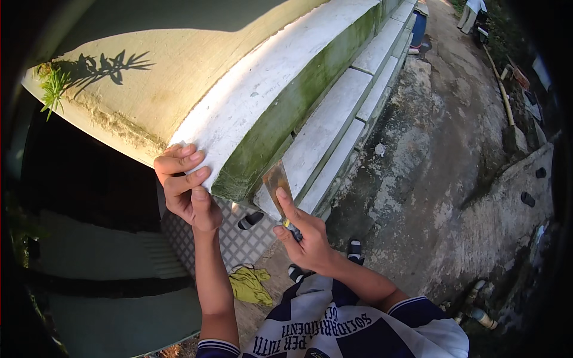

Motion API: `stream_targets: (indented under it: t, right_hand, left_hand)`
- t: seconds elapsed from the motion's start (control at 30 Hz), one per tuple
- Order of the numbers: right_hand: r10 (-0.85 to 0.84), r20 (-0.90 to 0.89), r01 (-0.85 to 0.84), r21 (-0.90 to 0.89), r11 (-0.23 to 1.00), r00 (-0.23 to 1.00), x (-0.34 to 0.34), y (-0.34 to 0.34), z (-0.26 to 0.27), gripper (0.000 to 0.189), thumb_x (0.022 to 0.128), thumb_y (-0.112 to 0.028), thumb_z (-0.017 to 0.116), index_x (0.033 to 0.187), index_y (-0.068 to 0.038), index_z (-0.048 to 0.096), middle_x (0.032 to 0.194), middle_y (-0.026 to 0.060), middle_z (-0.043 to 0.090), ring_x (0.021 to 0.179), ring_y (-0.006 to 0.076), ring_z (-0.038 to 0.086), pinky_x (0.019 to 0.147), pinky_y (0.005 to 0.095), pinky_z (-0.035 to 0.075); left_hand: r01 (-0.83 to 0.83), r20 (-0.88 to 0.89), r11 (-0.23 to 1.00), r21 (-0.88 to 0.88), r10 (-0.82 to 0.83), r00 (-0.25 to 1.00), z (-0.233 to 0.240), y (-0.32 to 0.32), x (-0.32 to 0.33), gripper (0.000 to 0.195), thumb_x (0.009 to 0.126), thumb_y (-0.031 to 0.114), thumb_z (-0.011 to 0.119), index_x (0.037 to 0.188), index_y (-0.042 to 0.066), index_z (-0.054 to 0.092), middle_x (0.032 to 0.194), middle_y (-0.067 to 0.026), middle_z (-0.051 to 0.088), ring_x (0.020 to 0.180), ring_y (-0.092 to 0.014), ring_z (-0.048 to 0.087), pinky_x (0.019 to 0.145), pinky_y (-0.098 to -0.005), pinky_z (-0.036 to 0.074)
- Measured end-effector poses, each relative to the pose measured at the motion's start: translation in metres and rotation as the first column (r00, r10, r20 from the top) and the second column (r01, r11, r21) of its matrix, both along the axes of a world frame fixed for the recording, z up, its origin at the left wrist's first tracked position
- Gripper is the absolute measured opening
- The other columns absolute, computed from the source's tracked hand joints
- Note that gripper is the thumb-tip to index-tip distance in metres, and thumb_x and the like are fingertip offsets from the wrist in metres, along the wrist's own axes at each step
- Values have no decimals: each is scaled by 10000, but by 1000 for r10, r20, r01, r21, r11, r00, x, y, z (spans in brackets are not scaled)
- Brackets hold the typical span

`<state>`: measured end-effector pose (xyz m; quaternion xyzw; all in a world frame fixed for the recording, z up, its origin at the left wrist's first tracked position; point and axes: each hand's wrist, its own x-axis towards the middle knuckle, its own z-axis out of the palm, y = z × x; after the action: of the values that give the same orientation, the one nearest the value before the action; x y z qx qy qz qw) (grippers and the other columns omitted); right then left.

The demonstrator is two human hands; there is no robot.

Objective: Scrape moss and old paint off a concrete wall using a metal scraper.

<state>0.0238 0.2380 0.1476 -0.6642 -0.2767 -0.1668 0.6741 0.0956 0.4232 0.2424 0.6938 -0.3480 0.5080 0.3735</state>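
My right hand (pixel 309 239) holds a putty knife (pixel 278 185) by its handle, with the index finger laid along the stained metal blade. The blade points up and away, close to the green side of a ledge; whether it touches the masonry I cannot tell. The ledge has a white-painted top (pixel 250 96) and a mossy green side face (pixel 268 138). At its near corner my left hand (pixel 186 183) grips the edge, fingers over the top and thumb lower down. Below the ledge run stepped white blocks (pixel 333 118) with dark green joints.
A plant (pixel 53 87) grows at the cream wall's left edge. Beneath lie patterned tiles (pixel 179 237), a dark sandal (pixel 250 220) and yellow-green cloth (pixel 250 284). On the right, a concrete path (pixel 416 179) leads towards a blue barrel (pixel 419 29) and a standing person (pixel 470 15).
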Motion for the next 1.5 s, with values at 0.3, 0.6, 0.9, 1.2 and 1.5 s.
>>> stream_targets:
  t: [0.3,0.6,0.9,1.2,1.5]
  right_hand:
    - [-119,290,219,-346,912,950,-10,3,-16,584,838,-95,752,1396,-116,583,743,168,584,473,194,532,413,310,456]
    - [-121,275,217,-354,910,954,-16,-2,-25,582,855,-119,729,1412,-169,571,710,134,567,441,199,506,399,321,451]
    - [-142,240,225,-368,902,960,-15,-4,6,585,914,-169,686,1470,-217,512,675,124,538,418,209,504,398,357,453]
    - [-141,167,202,-447,871,976,-24,-2,7,597,927,-154,641,1493,-243,474,726,172,576,457,241,559,413,375,483]
    - [-105,101,143,-519,843,989,-25,3,41,560,897,-38,628,1442,-53,499,1076,242,667,713,351,635,575,434,539]
  left_hand:
    - [-10,-1,1000,19,10,1000,1,0,0,211,953,259,552,928,57,606,1023,-149,620,1091,-287,553,1061,-469,356]
    - [-1,-64,1000,30,3,998,3,0,-4,246,954,284,573,889,54,631,1015,-138,626,1086,-281,553,1053,-472,362]
    - [27,-76,1000,-4,-27,997,8,0,-5,190,884,241,650,912,64,715,1013,-123,694,1043,-272,582,997,-458,399]
    - [70,-151,996,63,-60,987,16,10,-9,168,865,182,661,930,50,744,1037,-128,708,1065,-274,593,1005,-447,406]
    - [82,-179,993,90,-65,982,21,11,-10,159,848,134,673,953,46,754,1048,-117,709,1064,-279,598,992,-425,427]
